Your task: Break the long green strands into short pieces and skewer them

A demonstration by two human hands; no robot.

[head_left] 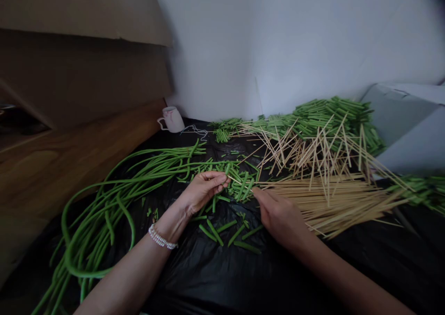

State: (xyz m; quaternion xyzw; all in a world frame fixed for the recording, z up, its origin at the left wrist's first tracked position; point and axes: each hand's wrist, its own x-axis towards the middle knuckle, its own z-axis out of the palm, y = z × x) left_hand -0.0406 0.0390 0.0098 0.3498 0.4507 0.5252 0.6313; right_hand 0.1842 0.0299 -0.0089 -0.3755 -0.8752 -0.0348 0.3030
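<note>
My left hand point(207, 188), with a pearl bracelet at the wrist, pinches a short cut piece of long bean point(227, 169) between thumb and fingertips. My right hand point(278, 213) is closed on a thin wooden skewer point(236, 182), whose far end reaches the left fingertips. Cut bean pieces point(248, 189) cross the skewer between my hands and look threaded on it. Under and in front of the hands lie several loose cut pieces point(237, 235).
Whole long beans point(104, 213) lie at left. Bare skewers point(333, 203) lie right, below a heap of skewered bean pieces point(330, 115). A white mug point(173, 120) stands by the wall. Black plastic sheeting point(222, 282) covers the surface. Cardboard point(86, 69) rises at left, a box point(403, 125) at right.
</note>
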